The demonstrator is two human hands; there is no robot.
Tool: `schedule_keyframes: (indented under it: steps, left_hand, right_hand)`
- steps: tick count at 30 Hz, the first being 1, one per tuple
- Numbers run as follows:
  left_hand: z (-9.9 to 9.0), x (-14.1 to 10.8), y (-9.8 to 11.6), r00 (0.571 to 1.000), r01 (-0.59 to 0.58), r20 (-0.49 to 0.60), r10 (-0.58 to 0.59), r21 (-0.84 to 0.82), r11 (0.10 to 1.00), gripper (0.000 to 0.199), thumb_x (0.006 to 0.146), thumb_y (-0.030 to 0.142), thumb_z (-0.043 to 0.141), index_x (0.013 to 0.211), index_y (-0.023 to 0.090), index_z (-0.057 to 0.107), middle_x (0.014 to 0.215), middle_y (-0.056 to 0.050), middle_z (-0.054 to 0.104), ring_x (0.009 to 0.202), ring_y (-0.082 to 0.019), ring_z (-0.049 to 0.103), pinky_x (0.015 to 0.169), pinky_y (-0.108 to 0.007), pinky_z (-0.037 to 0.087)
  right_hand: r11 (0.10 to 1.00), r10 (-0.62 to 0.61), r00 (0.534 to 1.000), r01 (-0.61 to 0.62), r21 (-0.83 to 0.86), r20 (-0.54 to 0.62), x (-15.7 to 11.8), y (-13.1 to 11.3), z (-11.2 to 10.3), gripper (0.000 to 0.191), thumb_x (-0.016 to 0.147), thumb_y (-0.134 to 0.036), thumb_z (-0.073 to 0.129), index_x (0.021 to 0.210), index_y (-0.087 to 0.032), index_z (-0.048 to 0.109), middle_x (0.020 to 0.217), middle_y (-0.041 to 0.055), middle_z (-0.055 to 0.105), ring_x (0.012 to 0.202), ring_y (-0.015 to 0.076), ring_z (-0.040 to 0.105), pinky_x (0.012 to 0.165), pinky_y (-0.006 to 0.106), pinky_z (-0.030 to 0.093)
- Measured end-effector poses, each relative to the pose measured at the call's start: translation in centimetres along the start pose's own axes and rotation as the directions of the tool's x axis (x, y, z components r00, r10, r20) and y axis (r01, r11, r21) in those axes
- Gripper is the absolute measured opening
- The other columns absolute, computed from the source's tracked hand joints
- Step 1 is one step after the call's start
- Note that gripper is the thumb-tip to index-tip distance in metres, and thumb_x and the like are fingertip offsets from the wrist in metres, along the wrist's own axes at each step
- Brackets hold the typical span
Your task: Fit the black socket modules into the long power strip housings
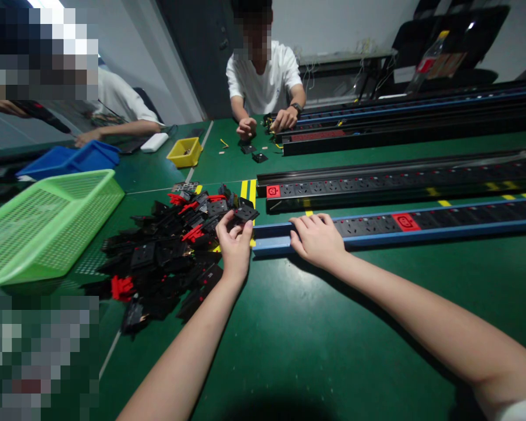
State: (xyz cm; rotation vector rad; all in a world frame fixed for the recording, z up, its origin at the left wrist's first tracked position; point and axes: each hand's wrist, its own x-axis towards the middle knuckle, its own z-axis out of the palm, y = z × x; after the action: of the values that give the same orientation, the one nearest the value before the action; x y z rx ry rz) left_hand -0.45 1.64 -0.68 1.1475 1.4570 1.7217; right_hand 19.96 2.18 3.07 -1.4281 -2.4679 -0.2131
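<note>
My left hand [235, 247] is closed on a black socket module [246, 213], pinched between thumb and fingers at the right edge of the pile. Beneath and left of it lies a heap of black socket modules [146, 254] mixed with red pieces [123, 287]. My right hand [319, 240] lies over a blue power strip [368, 240], its fingers curled across the channel; what is under the palm is hidden. Left of that hand the channel's end shows no sockets. To its right, black sockets and a red socket [405, 222] sit in the channel.
A black power strip [355, 196] lies behind the blue one, with more strips [359, 137] farther back. At left stand a green basket [52, 228], blue bins [70, 159] and a yellow bin [185, 152]. Co-workers sit across the table; one person's hands [284, 118] touch parts there.
</note>
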Motion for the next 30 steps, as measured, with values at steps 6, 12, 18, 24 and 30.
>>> schedule_keyframes:
  steps: [6,12,18,24,30]
  left_hand:
    - [0.17,-0.02,0.16,0.999,0.011,-0.031,-0.012,-0.007,1.0,0.056,0.078,0.037,0.074,0.12,0.023,0.04,0.128,-0.013,0.057,0.105,-0.019,0.068,0.087,-0.032,0.057]
    - [-0.16,-0.05,0.04,1.0,0.003,-0.01,-0.002,0.016,1.0,0.048,0.083,0.038,0.064,0.121,0.025,0.037,0.13,-0.011,0.054,0.104,-0.019,0.067,0.084,-0.031,0.057]
    - [-0.5,0.03,0.02,0.999,0.025,-0.032,-0.025,-0.008,1.0,0.049,0.084,0.029,0.05,0.132,0.022,0.047,0.137,-0.01,0.053,0.125,-0.024,0.055,0.094,-0.033,0.053]
    - [-0.56,0.09,-0.33,0.998,-0.009,0.054,0.008,0.004,1.0,0.048,0.086,0.027,0.042,0.132,0.019,0.056,0.125,-0.009,0.064,0.11,-0.022,0.063,0.094,-0.036,0.052]
    - [-0.73,0.24,-0.11,0.994,-0.079,-0.064,0.089,0.147,0.986,0.038,0.094,0.034,0.039,0.113,0.017,0.067,0.115,-0.008,0.068,0.106,-0.02,0.063,0.095,-0.033,0.048]
  right_hand:
    - [1.0,0.001,1.0,-0.001,0.004,-0.003,0.0,0.03,0.02,0.043,0.099,-0.036,0.034,0.125,-0.014,0.06,0.111,0.0105,0.07,0.1,0.0261,0.057,0.094,0.04,0.027]
    - [1.0,0.001,1.0,-0.001,0.006,0.003,0.01,-0.02,-0.03,0.043,0.099,-0.035,0.033,0.125,-0.014,0.06,0.112,0.011,0.07,0.101,0.0259,0.057,0.094,0.04,0.027]
    - [1.0,0.0,1.0,0.0,0.001,0.001,-0.06,-0.02,0.0,0.043,0.099,-0.035,0.034,0.125,-0.014,0.06,0.112,0.0115,0.07,0.101,0.0261,0.057,0.095,0.04,0.027]
    - [1.0,0.003,1.0,-0.003,-0.001,0.002,-0.05,0.01,0.03,0.042,0.099,-0.036,0.034,0.125,-0.014,0.06,0.113,0.011,0.069,0.1,0.0265,0.058,0.094,0.041,0.028]
    - [1.0,0.001,1.0,-0.001,0.008,0.005,-0.06,0.08,0.03,0.043,0.099,-0.036,0.034,0.126,-0.014,0.06,0.112,0.0115,0.07,0.101,0.0268,0.057,0.094,0.041,0.027]
